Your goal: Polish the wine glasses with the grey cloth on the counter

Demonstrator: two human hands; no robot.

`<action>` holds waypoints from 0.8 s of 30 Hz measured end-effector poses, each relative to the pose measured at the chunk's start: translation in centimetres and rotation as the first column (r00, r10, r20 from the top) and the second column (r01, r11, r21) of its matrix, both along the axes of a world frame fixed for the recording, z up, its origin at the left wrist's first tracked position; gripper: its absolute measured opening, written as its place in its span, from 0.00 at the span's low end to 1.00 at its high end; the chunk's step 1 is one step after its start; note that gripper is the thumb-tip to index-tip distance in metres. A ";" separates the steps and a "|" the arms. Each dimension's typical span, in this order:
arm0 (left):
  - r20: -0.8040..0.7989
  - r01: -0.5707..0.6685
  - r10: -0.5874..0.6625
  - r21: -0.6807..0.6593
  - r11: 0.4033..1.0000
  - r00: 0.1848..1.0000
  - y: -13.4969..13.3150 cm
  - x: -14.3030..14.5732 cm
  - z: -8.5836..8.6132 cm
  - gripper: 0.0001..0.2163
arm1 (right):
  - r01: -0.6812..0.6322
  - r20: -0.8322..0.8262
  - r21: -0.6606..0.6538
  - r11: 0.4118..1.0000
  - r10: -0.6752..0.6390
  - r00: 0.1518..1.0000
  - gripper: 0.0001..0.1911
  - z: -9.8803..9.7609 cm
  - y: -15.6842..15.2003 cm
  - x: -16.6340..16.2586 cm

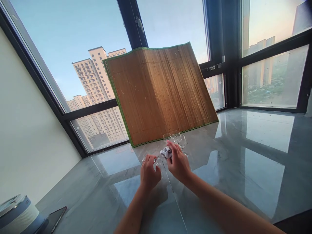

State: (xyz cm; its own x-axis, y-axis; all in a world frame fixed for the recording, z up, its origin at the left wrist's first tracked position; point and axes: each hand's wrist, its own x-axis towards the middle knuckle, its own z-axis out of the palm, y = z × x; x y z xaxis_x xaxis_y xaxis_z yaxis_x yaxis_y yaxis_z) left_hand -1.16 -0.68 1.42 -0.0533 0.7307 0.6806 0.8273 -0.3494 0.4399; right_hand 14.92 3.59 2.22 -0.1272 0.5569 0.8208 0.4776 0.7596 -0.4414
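Observation:
My left hand (149, 172) is closed around a clear stemmed glass (158, 162), which lies tilted sideways and is mostly hidden by the fingers. Just right of it, my right hand (179, 165) grips a crumpled pale grey cloth (165, 152) close to the stem of that glass. Whether the cloth touches the stem I cannot tell. Right behind my right hand, several clear stemmed glasses (180, 139) stand upright in a cluster, their lower parts partly covered by the hand.
A brown bamboo mat (161, 94) with green edging leans against the dark-framed window (97, 109). Glossy grey tiles (207, 195) form the surface under my hands, with window reflections. At the lower left are a white and blue lidded container (20, 216) and a phone (55, 221).

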 end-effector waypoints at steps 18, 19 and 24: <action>0.124 -0.126 0.114 0.093 0.988 0.986 0.6 -0.9 -0.3 0.17 | -0.186 -0.130 -0.245 0.951 0.158 0.979 0.30 0.1 -0.4 -0.2; 0.142 -0.140 0.126 0.095 0.986 0.982 0.7 -1.0 -0.3 0.16 | -0.191 -0.130 -0.266 0.945 0.161 0.978 0.31 0.0 -0.4 -0.3; 0.128 -0.188 0.172 0.122 0.975 0.977 0.8 -1.5 -0.1 0.16 | -0.315 -0.160 -0.311 0.897 0.277 0.947 0.34 -0.7 -0.4 -0.7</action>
